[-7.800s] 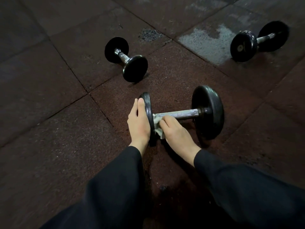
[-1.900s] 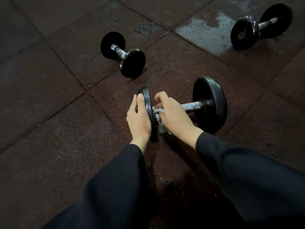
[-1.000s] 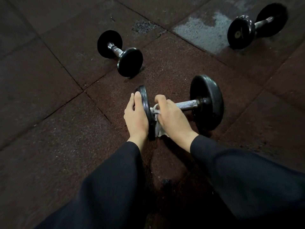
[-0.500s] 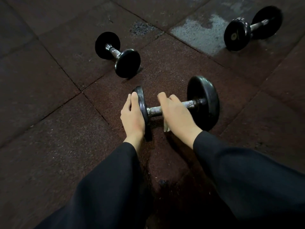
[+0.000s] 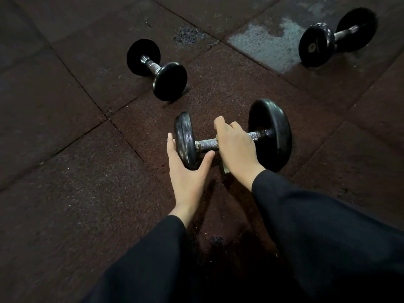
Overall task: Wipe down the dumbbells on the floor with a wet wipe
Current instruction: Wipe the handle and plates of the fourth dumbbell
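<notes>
Your right hand point(image 5: 235, 147) is curled over the metal handle point(image 5: 206, 145) of the near dumbbell point(image 5: 231, 138), with the knuckles up and the fingers wrapped over the far side of the bar, so it grips the handle together with the wet wipe point(image 5: 225, 168). Only a small pale corner of the wipe shows under the heel of this hand, and a thin edge of it at the bar; the rest is hidden by the hand. Your left hand point(image 5: 185, 171) is released: the fingers are straight and the thumb is spread wide, so that the hand makes a fork around the near edge of the left plate point(image 5: 184, 139). The fingers lie along the outer face of this plate and the thumb points toward the handle; I cannot tell if the thumb touches the bar. Both forearms come from the near edge in black sleeves point(image 5: 317, 226). The near dumbbell lies on the dark rubber floor point(image 5: 65, 171), its right plate point(image 5: 273, 134) just beyond your right hand. A second dumbbell point(image 5: 157, 69) lies farther to the left, and a third dumbbell point(image 5: 337, 37) lies far to the right, beside a grey worn patch point(image 5: 262, 42) of the floor.
</notes>
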